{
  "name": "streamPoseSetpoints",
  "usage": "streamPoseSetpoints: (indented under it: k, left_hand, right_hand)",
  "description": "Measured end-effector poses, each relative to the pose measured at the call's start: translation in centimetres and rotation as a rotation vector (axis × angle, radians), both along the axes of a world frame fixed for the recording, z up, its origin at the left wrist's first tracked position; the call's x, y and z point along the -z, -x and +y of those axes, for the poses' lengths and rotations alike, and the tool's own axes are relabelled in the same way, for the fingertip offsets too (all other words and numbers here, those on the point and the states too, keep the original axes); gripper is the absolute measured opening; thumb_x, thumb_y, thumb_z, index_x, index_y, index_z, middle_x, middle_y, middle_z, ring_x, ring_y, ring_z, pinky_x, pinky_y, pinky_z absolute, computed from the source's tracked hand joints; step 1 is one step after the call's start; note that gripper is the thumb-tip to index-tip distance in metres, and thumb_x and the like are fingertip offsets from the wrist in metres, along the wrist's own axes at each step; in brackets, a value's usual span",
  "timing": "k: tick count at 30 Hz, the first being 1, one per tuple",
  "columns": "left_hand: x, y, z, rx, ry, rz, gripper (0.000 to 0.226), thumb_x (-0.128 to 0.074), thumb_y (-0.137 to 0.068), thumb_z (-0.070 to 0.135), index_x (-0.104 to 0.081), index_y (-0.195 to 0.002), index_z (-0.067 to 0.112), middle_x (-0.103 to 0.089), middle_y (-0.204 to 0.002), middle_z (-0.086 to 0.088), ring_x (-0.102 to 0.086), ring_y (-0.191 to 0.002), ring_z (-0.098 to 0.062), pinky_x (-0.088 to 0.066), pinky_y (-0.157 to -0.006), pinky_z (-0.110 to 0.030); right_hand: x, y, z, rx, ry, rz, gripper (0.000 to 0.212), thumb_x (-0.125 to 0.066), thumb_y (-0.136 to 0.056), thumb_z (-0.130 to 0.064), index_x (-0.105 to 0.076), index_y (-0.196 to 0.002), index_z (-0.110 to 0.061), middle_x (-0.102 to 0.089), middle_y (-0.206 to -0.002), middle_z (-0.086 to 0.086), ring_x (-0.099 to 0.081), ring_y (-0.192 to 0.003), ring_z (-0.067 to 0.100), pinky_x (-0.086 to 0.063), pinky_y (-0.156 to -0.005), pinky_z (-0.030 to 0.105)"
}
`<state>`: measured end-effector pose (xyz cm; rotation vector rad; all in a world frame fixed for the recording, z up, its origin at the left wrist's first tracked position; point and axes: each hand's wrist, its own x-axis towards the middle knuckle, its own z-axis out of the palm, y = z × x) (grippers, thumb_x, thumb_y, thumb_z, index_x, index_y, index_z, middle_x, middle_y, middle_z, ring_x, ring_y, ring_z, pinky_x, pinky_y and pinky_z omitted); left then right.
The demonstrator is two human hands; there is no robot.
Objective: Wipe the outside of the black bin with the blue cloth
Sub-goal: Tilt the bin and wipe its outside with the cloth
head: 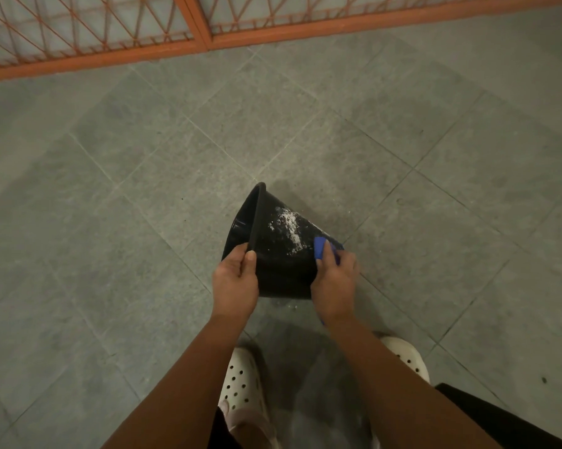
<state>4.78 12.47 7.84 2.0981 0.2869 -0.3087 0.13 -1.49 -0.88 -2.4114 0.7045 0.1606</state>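
Observation:
The black bin is tipped on its side above the floor, its open mouth facing left and its base toward the right. A patch of white powdery dirt clings to its upper outside wall. My left hand grips the rim at the near edge, thumb over the lip. My right hand presses the blue cloth against the outside near the base, just right of the white patch. Most of the cloth is hidden under my fingers.
Grey floor tiles stretch all around. An orange metal grille gate runs along the far edge. My feet in white perforated clogs stand just below the bin, with white specks on the floor beneath it.

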Motion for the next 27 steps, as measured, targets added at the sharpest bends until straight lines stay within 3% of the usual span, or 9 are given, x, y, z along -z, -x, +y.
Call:
streamPoseSetpoints:
  k: [3, 7, 10, 13, 16, 18, 21, 24, 27]
  left_hand:
    - [0.2, 0.2, 0.2, -0.032, -0.011, -0.018, 0.020, -0.046, -0.098, 0.017, -0.064, -0.102, 0.023, -0.061, -0.084, 0.012, -0.058, -0.080, 0.008, -0.044, -0.065, -0.006]
    - [0.4, 0.1, -0.5, -0.059, -0.010, -0.030, 0.019, -0.047, -0.098, 0.017, -0.065, -0.102, 0.022, -0.062, -0.079, 0.007, -0.060, -0.077, -0.005, -0.049, -0.070, -0.018]
    - [0.5, -0.1, -0.8, -0.043, -0.037, -0.056, 0.020, -0.047, -0.098, 0.017, -0.066, -0.104, 0.020, -0.062, -0.079, 0.008, -0.059, -0.078, -0.005, -0.046, -0.070, -0.020]
    - [0.4, -0.2, -0.6, -0.014, -0.049, -0.076, 0.020, -0.047, -0.097, 0.018, -0.065, -0.105, 0.018, -0.063, -0.084, 0.008, -0.060, -0.083, -0.005, -0.046, -0.071, -0.018]
    - [0.5, -0.1, -0.5, -0.037, -0.058, -0.079, 0.024, -0.047, -0.098, 0.018, -0.065, -0.111, 0.011, -0.065, -0.087, 0.000, -0.061, -0.085, -0.008, -0.048, -0.073, -0.022]
    - [0.3, 0.2, -0.8, -0.038, -0.073, -0.094, 0.023, -0.047, -0.098, 0.017, -0.065, -0.110, 0.011, -0.064, -0.082, 0.004, -0.061, -0.080, -0.003, -0.048, -0.071, -0.016]
    - [0.2, 0.3, -1.3, 0.012, -0.087, -0.115, 0.020, -0.048, -0.097, 0.016, -0.066, -0.107, 0.014, -0.061, -0.078, 0.011, -0.058, -0.074, 0.011, -0.045, -0.064, -0.004]
    - [-0.1, 0.0, -1.2, 0.029, -0.083, -0.107, 0.021, -0.048, -0.098, 0.017, -0.066, -0.108, 0.012, -0.062, -0.081, 0.009, -0.060, -0.078, 0.002, -0.048, -0.069, -0.011]
    - [-0.1, -0.2, -0.9, 0.032, -0.081, -0.118, 0.023, -0.047, -0.098, 0.017, -0.065, -0.109, 0.009, -0.063, -0.086, 0.002, -0.060, -0.083, -0.007, -0.048, -0.072, -0.017]
  right_hand:
    - [0.6, -0.9, -2.1, 0.018, -0.013, 0.093, 0.044, -0.040, -0.097, -0.025, -0.037, -0.140, -0.017, -0.038, -0.138, 0.013, -0.036, -0.122, 0.030, -0.030, -0.106, 0.039]
    - [0.2, -0.2, -2.5, 0.116, -0.134, 0.072, 0.041, -0.040, -0.097, -0.013, -0.038, -0.138, -0.007, -0.038, -0.146, 0.013, -0.026, -0.139, 0.027, -0.014, -0.115, 0.034]
    - [-0.9, 1.2, -0.2, 0.173, -0.238, -0.056, 0.044, -0.049, -0.092, -0.004, -0.043, -0.135, -0.009, -0.035, -0.148, 0.014, -0.021, -0.141, 0.030, -0.021, -0.113, 0.040]
    - [-0.8, 0.9, -0.2, 0.073, -0.239, -0.188, 0.041, -0.052, -0.092, -0.007, -0.048, -0.132, -0.013, -0.040, -0.145, 0.010, -0.024, -0.139, 0.032, -0.022, -0.113, 0.042]
    - [-0.2, -0.8, -1.7, 0.060, -0.268, -0.092, 0.039, -0.048, -0.095, -0.015, -0.047, -0.134, -0.018, -0.042, -0.145, 0.002, -0.028, -0.138, 0.026, -0.018, -0.112, 0.032]
    - [0.0, -1.4, -2.2, 0.155, -0.275, 0.024, 0.040, -0.043, -0.096, -0.017, -0.043, -0.136, -0.014, -0.044, -0.144, 0.006, -0.031, -0.136, 0.029, -0.024, -0.115, 0.039]
    - [-0.4, -0.8, -1.9, 0.111, -0.064, 0.130, 0.039, -0.043, -0.096, -0.015, -0.045, -0.134, -0.007, -0.050, -0.137, 0.012, -0.041, -0.129, 0.029, -0.028, -0.111, 0.039]
    - [-1.3, 0.0, -0.9, 0.036, -0.018, -0.099, 0.032, -0.058, -0.087, -0.008, -0.059, -0.119, -0.005, -0.062, -0.123, 0.012, -0.052, -0.115, 0.033, -0.033, -0.101, 0.032]
    - [-1.7, -0.9, -0.7, -0.043, -0.104, -0.219, 0.036, -0.059, -0.087, -0.010, -0.058, -0.123, -0.014, -0.058, -0.130, 0.005, -0.044, -0.124, 0.033, -0.031, -0.108, 0.040]
